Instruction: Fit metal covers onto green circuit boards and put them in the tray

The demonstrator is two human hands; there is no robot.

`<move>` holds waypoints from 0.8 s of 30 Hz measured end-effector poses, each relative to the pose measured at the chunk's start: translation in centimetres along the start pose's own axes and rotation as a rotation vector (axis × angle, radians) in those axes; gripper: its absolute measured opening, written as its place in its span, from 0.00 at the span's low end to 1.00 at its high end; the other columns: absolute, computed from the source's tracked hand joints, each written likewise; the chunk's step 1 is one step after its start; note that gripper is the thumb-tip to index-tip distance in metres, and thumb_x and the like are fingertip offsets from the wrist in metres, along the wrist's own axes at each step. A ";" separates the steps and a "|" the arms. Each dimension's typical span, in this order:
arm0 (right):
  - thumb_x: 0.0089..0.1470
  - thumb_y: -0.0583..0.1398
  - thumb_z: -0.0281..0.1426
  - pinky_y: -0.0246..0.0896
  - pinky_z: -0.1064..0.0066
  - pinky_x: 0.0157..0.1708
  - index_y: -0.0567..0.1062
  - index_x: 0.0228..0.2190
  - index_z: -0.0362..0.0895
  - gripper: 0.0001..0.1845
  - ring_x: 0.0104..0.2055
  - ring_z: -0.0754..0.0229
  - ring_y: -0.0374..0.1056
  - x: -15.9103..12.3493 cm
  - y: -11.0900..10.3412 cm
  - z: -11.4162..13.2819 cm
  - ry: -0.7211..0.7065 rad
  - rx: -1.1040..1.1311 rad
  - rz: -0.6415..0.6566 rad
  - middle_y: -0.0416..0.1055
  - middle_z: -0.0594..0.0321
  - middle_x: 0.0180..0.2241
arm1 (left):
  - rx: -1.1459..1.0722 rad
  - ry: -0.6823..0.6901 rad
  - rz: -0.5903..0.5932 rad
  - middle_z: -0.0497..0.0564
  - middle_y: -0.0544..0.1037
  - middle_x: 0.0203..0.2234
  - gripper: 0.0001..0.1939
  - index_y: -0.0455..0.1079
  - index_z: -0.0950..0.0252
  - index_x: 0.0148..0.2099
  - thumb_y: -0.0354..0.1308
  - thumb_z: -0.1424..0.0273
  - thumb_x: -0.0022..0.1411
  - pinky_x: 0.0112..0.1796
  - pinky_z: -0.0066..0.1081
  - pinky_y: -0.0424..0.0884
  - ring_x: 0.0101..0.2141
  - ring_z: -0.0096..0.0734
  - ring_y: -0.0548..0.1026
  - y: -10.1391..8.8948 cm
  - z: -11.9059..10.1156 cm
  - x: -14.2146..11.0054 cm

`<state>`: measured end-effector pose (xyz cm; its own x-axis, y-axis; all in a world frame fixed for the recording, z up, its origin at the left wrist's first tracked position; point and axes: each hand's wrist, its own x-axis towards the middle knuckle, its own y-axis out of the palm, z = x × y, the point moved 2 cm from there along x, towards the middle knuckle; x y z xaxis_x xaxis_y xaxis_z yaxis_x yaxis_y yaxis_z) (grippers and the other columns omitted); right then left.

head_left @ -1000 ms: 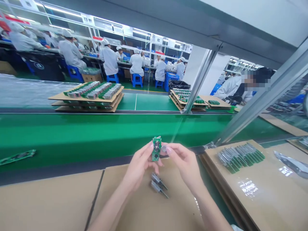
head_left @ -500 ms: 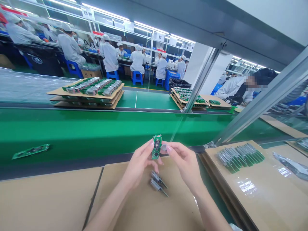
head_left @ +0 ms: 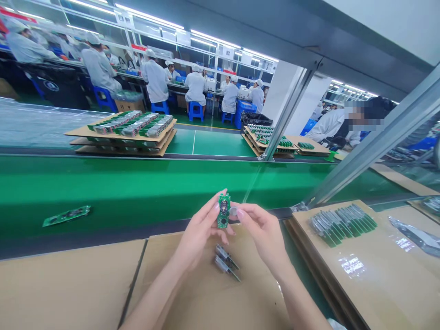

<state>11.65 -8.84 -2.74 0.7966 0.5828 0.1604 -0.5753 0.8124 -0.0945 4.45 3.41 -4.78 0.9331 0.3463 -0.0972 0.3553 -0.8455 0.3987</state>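
Note:
My left hand (head_left: pixel 201 231) holds a small green circuit board (head_left: pixel 223 211) upright, pinched between thumb and fingers above the cardboard sheet (head_left: pixel 209 293). My right hand (head_left: pixel 263 231) holds a small round silver part (head_left: pixel 233 211) at its fingertips, right beside the board's right edge. Two small silver components (head_left: pixel 225 262) lie on the cardboard just below my hands.
A green conveyor belt (head_left: pixel 137 188) runs across in front, carrying a loose green board (head_left: pixel 67 215) at the left. At the right, a cardboard tray (head_left: pixel 364 270) bears a row of green boards (head_left: pixel 343 220). Stacked trays of boards (head_left: pixel 127 130) sit beyond. Workers in white sit behind.
The loose board on the belt has travelled to the right. My left index finger has lifted slightly above the held board; both hands stay in place.

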 end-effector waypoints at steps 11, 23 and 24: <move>0.54 0.60 0.38 0.68 0.64 0.41 0.79 0.34 0.44 0.11 0.36 0.56 0.74 0.2 -0.2 0.6 -0.030 0.025 0.003 0.79 0.60 0.32 | 0.019 -0.015 0.095 0.46 0.79 0.33 0.23 0.62 0.53 0.54 0.62 0.60 0.56 0.39 0.27 0.65 0.32 0.27 0.72 -0.3 -0.4 -0.5; 0.53 0.60 0.36 0.67 0.70 0.32 0.78 0.32 0.43 0.10 0.34 0.58 0.72 1.1 -0.8 -0.2 -0.054 0.141 -0.187 0.78 0.60 0.31 | 0.148 0.107 -0.218 0.46 0.78 0.26 0.14 0.67 0.64 0.32 0.68 0.64 0.46 0.31 0.31 0.71 0.23 0.30 0.76 0.1 -1.1 -0.3; 0.53 0.60 0.36 0.66 0.70 0.33 0.78 0.32 0.43 0.09 0.34 0.58 0.72 1.1 -0.8 -0.2 -0.055 0.146 -0.174 0.78 0.61 0.32 | 0.143 0.099 -0.215 0.44 0.77 0.24 0.15 0.67 0.63 0.33 0.68 0.64 0.46 0.31 0.30 0.71 0.23 0.30 0.76 0.1 -1.1 -0.3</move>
<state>12.98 -8.82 -2.73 0.8772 0.4289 0.2158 -0.4539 0.8873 0.0814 4.15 3.68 -3.68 0.8280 0.5559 -0.0729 0.5552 -0.7948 0.2450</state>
